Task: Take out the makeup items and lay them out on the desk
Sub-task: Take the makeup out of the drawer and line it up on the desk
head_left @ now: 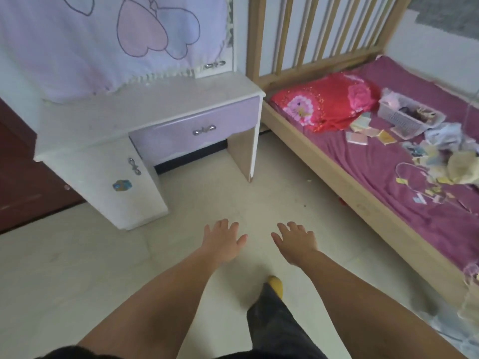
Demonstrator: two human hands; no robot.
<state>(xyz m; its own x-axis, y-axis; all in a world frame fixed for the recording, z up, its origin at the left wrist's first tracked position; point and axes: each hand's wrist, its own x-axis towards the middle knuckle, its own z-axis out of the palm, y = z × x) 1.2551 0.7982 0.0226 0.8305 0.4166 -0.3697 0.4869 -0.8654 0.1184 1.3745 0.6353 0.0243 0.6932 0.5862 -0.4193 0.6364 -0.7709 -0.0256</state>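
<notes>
Left hand [223, 240]: extended forward over the floor, palm down, fingers straight and slightly spread, holding nothing. Right hand [295, 240]: extended in the same manner just beside it, palm down, fingers relaxed and spread, holding nothing. The two hands are apart, with a strip of pale tiled floor [181, 281] visible between them. Both forearms are bare. Below them, a dark trouser leg ends in a yellow shoe [275, 283] planted on the floor.

Desk [124, 117]: white top, located ahead and to the left of the hands, well apart from them. It carries a lilac drawer [197, 133] with a silver handle, in the closed position, and a white cabinet door [124, 182] with a silver handle and a small blue sticker. A lilac cloth [103, 42] printed with heart shapes hangs over the back of the desk.

Makeup items: none can be identified with certainty. A white slotted basket [404, 119] holding small objects sits on the bed [388, 161], to the right of the desk. The bed has a purple sheet, a wooden frame and vertical slats. A red patterned pillow [318, 104] lies at its head; cards, papers and crumpled cloth are scattered near the basket.
</notes>
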